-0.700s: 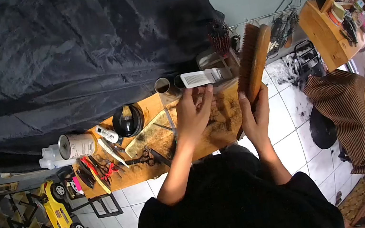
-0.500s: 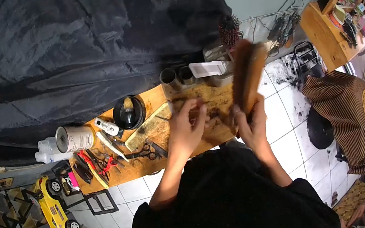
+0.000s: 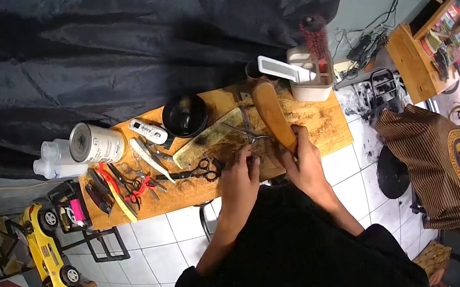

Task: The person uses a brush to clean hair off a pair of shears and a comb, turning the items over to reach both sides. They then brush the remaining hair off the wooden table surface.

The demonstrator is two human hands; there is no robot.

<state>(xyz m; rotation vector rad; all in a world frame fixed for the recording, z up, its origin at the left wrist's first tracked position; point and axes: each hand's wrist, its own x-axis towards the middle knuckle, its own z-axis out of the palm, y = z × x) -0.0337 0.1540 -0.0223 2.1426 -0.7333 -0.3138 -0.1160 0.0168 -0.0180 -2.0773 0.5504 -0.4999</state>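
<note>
A wooden-backed brush (image 3: 274,115) is in my right hand (image 3: 306,170), its smooth back turned up and its far end reaching toward the back of the wooden table (image 3: 325,127). My left hand (image 3: 239,181) is over the front edge with fingers loosely bent and thumb a little apart; nothing shows in it. Just beyond its fingertips lies a pair of metal scissors (image 3: 250,135), partly across a pale comb (image 3: 205,140). Black scissors (image 3: 201,172) rest to the left of that hand. Dark hair clippings lie around the brush.
At the back stand a black bowl (image 3: 185,116), a tin (image 3: 97,142) and a beige holder (image 3: 314,84) with a round brush. Razors and scissors (image 3: 127,185) lie at the left. A striped-caped person (image 3: 428,165) is at the right. A black cloth (image 3: 135,50) hangs behind.
The brush has come down from a raised, tilted pose and its smooth back now faces up. My left hand has moved down, uncovering the metal scissors. The whole view has shifted.
</note>
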